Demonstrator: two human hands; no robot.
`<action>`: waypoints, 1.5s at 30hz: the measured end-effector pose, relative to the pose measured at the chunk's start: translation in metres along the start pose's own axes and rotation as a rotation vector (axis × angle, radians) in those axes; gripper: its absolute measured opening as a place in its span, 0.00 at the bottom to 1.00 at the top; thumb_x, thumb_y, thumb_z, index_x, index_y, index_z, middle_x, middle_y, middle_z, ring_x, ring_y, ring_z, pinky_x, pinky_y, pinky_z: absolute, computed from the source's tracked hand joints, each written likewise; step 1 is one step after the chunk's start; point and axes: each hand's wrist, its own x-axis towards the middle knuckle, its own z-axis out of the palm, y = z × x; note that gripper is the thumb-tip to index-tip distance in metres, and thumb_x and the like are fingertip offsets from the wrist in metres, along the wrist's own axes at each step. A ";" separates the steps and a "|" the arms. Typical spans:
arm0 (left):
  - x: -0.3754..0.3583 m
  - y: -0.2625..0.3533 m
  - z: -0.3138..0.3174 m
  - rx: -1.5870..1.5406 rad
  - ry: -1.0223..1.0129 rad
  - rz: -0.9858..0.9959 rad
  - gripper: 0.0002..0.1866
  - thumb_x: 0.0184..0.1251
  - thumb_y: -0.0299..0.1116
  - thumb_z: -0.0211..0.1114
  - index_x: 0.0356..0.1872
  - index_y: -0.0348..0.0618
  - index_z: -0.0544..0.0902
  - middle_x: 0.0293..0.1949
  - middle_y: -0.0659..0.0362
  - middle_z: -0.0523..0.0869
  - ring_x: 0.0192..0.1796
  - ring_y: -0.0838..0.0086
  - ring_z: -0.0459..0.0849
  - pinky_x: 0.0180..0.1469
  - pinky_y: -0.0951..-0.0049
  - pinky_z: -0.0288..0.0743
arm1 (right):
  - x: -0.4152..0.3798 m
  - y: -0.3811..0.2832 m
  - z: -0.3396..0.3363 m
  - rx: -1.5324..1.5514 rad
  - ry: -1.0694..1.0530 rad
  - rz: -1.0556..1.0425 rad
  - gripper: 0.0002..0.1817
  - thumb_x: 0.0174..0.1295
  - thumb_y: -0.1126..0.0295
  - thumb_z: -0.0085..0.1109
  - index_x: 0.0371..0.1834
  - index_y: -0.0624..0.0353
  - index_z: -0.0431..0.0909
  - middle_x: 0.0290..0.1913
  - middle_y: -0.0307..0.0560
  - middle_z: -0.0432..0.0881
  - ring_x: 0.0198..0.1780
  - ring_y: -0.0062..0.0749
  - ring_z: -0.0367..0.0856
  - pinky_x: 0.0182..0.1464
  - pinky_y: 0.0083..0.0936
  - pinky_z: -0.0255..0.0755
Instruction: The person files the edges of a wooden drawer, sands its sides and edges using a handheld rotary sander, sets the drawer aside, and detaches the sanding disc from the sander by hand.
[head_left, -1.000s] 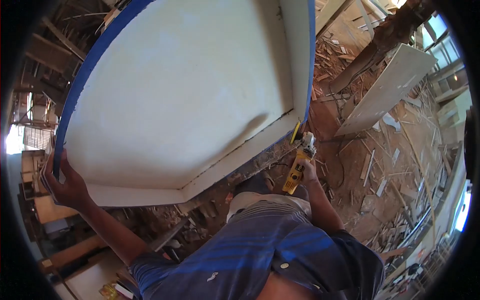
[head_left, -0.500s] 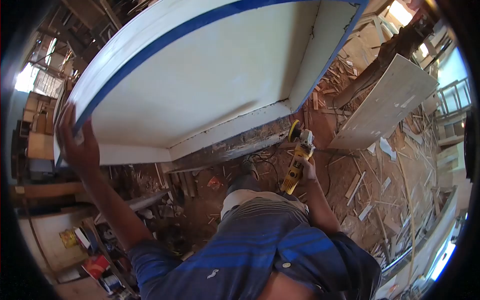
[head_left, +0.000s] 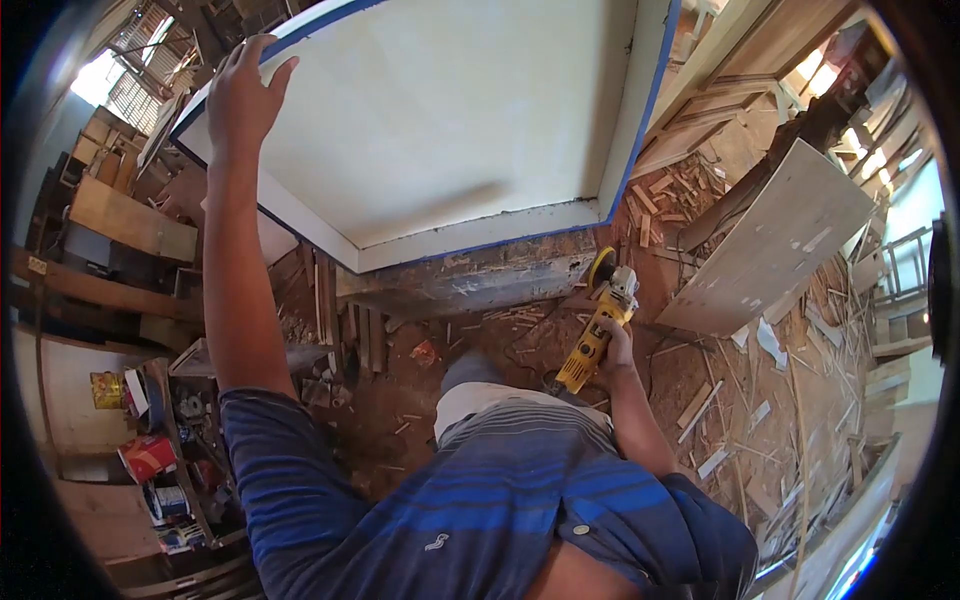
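My left hand point(head_left: 243, 98) is at the upper left edge of a large white tray-like panel point(head_left: 440, 120) with blue rims, its thumb inside the rim and its fingers over the outer side. The panel lies tilted on a worn, paint-stained wooden bench point(head_left: 480, 275). In my right hand point(head_left: 617, 345) is a yellow power tool point(head_left: 583, 355), gripped round its body. The tool's round yellow pad point(head_left: 601, 267) points up, close to the bench's right end and apart from the panel.
A pale board point(head_left: 775, 240) leans at the right. Wood scraps and offcuts point(head_left: 715, 400) litter the brown floor. Shelves with a red container point(head_left: 148, 456) and a yellow tin point(head_left: 107, 390) stand at the lower left. Wooden frames point(head_left: 740, 60) are at the upper right.
My left hand has moved up and a little right with the panel's left edge, and the panel sits at a different angle. The power tool has shifted slightly down in view, still in my right hand.
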 end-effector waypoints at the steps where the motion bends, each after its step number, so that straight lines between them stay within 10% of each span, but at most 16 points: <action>1: 0.001 0.000 0.000 0.005 0.004 0.009 0.22 0.73 0.50 0.74 0.59 0.49 0.84 0.57 0.52 0.91 0.59 0.49 0.89 0.59 0.52 0.83 | -0.003 0.002 -0.002 0.021 -0.017 0.000 0.15 0.67 0.68 0.67 0.54 0.58 0.78 0.36 0.46 0.86 0.35 0.40 0.90 0.38 0.41 0.88; 11: 0.021 -0.029 -0.026 -0.284 -0.057 0.084 0.34 0.63 0.55 0.81 0.65 0.46 0.85 0.64 0.49 0.88 0.68 0.51 0.85 0.70 0.53 0.78 | -0.020 -0.020 0.087 0.227 -0.103 -0.252 0.18 0.67 0.64 0.63 0.56 0.61 0.78 0.43 0.51 0.86 0.41 0.45 0.90 0.44 0.43 0.88; 14: 0.018 -0.044 -0.009 -0.376 -0.297 0.034 0.42 0.61 0.61 0.81 0.71 0.48 0.81 0.70 0.49 0.85 0.72 0.50 0.83 0.73 0.52 0.76 | -0.017 -0.060 0.163 0.243 -0.176 -0.555 0.24 0.65 0.57 0.64 0.58 0.61 0.77 0.43 0.52 0.86 0.42 0.46 0.90 0.46 0.43 0.87; 21: 0.008 -0.058 -0.006 -0.477 -0.175 0.189 0.52 0.50 0.66 0.84 0.77 0.57 0.77 0.74 0.53 0.82 0.75 0.52 0.80 0.76 0.50 0.73 | -0.046 -0.175 0.387 0.440 -0.170 -0.925 0.16 0.71 0.57 0.62 0.49 0.57 0.77 0.38 0.48 0.84 0.41 0.42 0.85 0.50 0.41 0.83; 34: -0.019 -0.071 -0.022 -0.480 -0.066 0.329 0.64 0.32 0.67 0.88 0.79 0.58 0.72 0.75 0.54 0.80 0.74 0.53 0.81 0.71 0.49 0.80 | -0.040 -0.128 0.537 0.756 -0.044 -0.773 0.20 0.68 0.59 0.62 0.54 0.59 0.70 0.40 0.48 0.78 0.40 0.42 0.83 0.46 0.43 0.84; 45: -0.026 -0.058 -0.015 -0.397 -0.022 0.281 0.53 0.40 0.52 0.86 0.76 0.61 0.74 0.71 0.61 0.82 0.69 0.62 0.84 0.71 0.57 0.81 | -0.042 -0.123 0.548 0.841 0.040 -0.775 0.22 0.67 0.61 0.62 0.60 0.58 0.70 0.46 0.48 0.78 0.48 0.44 0.84 0.52 0.46 0.84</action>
